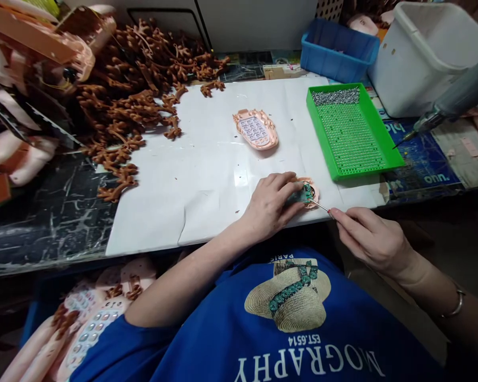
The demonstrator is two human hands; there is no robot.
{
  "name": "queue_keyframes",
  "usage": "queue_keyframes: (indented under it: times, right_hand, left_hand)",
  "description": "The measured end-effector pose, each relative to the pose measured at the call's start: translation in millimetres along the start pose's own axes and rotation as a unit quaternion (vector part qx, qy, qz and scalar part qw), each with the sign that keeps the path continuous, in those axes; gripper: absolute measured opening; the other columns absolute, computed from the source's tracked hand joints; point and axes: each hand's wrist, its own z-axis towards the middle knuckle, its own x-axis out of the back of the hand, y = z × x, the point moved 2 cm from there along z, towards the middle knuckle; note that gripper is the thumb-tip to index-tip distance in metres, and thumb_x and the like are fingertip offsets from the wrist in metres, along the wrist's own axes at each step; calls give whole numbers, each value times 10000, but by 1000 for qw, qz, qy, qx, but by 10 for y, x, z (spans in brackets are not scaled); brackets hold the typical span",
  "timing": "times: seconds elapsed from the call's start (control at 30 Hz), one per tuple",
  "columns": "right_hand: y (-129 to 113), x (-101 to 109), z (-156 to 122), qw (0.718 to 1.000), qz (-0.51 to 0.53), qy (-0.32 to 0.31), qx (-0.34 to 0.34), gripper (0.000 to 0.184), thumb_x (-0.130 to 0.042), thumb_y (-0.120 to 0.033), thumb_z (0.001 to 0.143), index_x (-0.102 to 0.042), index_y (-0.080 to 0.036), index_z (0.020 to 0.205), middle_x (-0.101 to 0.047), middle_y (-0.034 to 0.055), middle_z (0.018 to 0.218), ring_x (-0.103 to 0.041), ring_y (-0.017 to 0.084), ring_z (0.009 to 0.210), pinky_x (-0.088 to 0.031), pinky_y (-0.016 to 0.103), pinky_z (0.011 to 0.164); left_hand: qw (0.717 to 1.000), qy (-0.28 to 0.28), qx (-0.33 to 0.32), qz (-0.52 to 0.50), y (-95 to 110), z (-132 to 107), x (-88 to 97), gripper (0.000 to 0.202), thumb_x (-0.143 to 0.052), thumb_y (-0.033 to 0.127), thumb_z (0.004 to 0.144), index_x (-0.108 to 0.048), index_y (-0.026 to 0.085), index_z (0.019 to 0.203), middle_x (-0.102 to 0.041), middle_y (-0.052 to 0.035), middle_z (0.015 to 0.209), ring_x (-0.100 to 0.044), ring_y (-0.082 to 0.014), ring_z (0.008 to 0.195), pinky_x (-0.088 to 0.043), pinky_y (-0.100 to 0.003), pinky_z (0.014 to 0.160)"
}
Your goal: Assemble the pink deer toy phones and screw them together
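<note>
My left hand [269, 204] is closed over a small pink plastic toy shell [315, 184] near the front edge of the white board. A green circuit board [307, 192] shows inside the shell, partly hidden by my fingers. Between the fingers of my right hand [372, 236] is a thin metal tool [322, 207]. Its tip reaches the circuit board, and its handle is hidden in my grip. Farther back on the white board [207, 159] lies another pink shell [257, 130] fitted with a lilac keypad.
A green tray [334, 164] of small screws stands to the right, with an electric screwdriver [434, 116] hanging beside it. Behind are a blue bin [334, 55] and a white bin [422, 63]. Brown plastic parts [143, 90] are heaped at left, pink toy parts [91, 323] below.
</note>
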Motion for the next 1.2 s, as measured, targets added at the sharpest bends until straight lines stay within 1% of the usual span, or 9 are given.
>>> queue_keyframes:
  times: [0.17, 0.43, 0.53, 0.7, 0.87, 1.03, 1.1, 1.2]
  right_hand:
    - [-50, 12, 5, 1000, -20, -13, -1, 439, -677, -79, 848, -583, -37, 1274, -678, 88, 932, -649, 153, 737, -498, 283, 649]
    - [-12, 91, 60, 999, 6, -32, -17, 356, -611, -89, 890, -607, -65, 1245, -659, 65, 906, -645, 138, 737, -517, 269, 677]
    - [-13, 138, 132, 998, 8, -57, -25, 313, -578, -113, 914, -620, -69, 1222, -648, 60, 882, -632, 137, 706, -511, 276, 642]
    - [-81, 216, 274, 995, -30, -91, -7, 286, -564, -141, 925, -641, -24, 1174, -628, 65, 811, -590, 144, 641, -463, 303, 562]
    - [-162, 192, 239, 994, -74, -75, 12, 303, -632, -108, 881, -645, -26, 1173, -641, 63, 783, -566, 142, 622, -431, 295, 534]
    - [-217, 118, 133, 994, -99, -46, 15, 344, -655, -98, 869, -627, -22, 1203, -675, 82, 820, -584, 143, 647, -444, 288, 545]
    - [-226, 114, 141, 993, -101, -53, 11, 333, -629, -98, 884, -626, -22, 1208, -681, 87, 820, -595, 148, 658, -452, 290, 542]
    - [-214, 145, 214, 994, -77, -82, -10, 288, -561, -117, 925, -640, -23, 1186, -683, 90, 828, -606, 150, 656, -471, 297, 546]
  left_hand:
    - [1000, 0, -1, 3, 5, 2, -1, 358, -550, 401, 969, -600, 144, 1214, -621, -162, 1285, -581, -264, 1089, -475, -431, 938]
    - [1000, 2, 3, -3, 8, 2, 0, 355, -563, 398, 963, -602, 151, 1216, -621, -159, 1278, -583, -266, 1097, -472, -433, 946]
    - [1000, 1, 8, -5, 11, 3, 2, 343, -566, 401, 962, -603, 168, 1211, -625, -149, 1274, -584, -264, 1092, -473, -435, 945]
    - [1000, -4, 8, -4, 16, 4, 2, 357, -552, 404, 969, -595, 158, 1224, -617, -161, 1287, -579, -267, 1117, -466, -438, 956]
    - [1000, 3, 3, -2, 14, -1, -2, 371, -552, 408, 970, -599, 144, 1226, -619, -163, 1285, -575, -264, 1114, -462, -425, 958]
    - [1000, 2, -2, 0, 8, -3, -6, 377, -544, 404, 973, -602, 133, 1228, -621, -167, 1284, -574, -267, 1107, -463, -427, 952]
    - [1000, 1, 0, -3, 5, -1, -6, 368, -548, 404, 971, -602, 141, 1222, -620, -167, 1286, -574, -267, 1119, -462, -433, 957]
    - [1000, -2, 3, -7, 3, 4, -3, 365, -558, 405, 965, -601, 152, 1225, -622, -164, 1279, -578, -267, 1125, -462, -436, 960]
